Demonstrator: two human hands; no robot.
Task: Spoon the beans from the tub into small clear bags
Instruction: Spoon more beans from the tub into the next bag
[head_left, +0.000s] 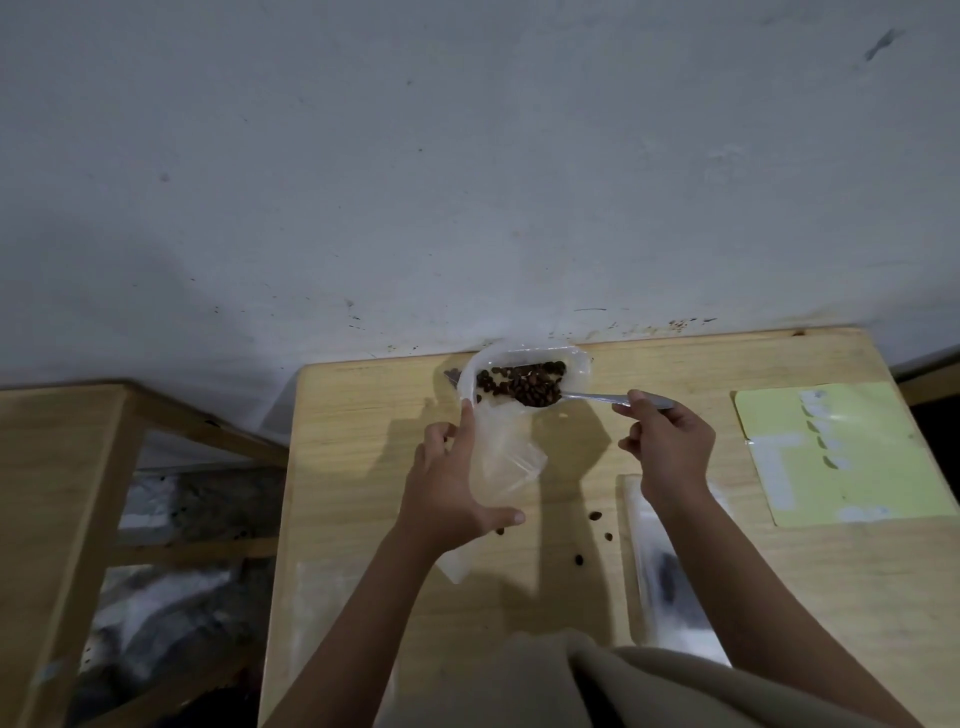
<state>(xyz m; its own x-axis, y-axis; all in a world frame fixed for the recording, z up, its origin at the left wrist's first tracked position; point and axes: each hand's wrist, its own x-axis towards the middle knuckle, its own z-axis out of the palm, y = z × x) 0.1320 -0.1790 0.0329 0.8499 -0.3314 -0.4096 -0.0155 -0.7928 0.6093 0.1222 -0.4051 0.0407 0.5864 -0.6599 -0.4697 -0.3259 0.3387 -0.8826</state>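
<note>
Scuffed white wall behind a pale wooden surface (701, 571). Translucent plastic tub (576, 358) sits at the far edge against the wall, dark brown beans (498, 375) inside. Right hand (670, 447) grips a metal spoon (597, 397), its bowl heaped with beans over the tub's near rim. Left hand (452, 488) holds a small clear plastic bag (506, 457) just beside the tub. Loose beans (595, 516) lie scattered near the wrists. Yellow-green sheet (841, 457) lies to the right. Flat clear bags (660, 561) under the right forearm.
</note>
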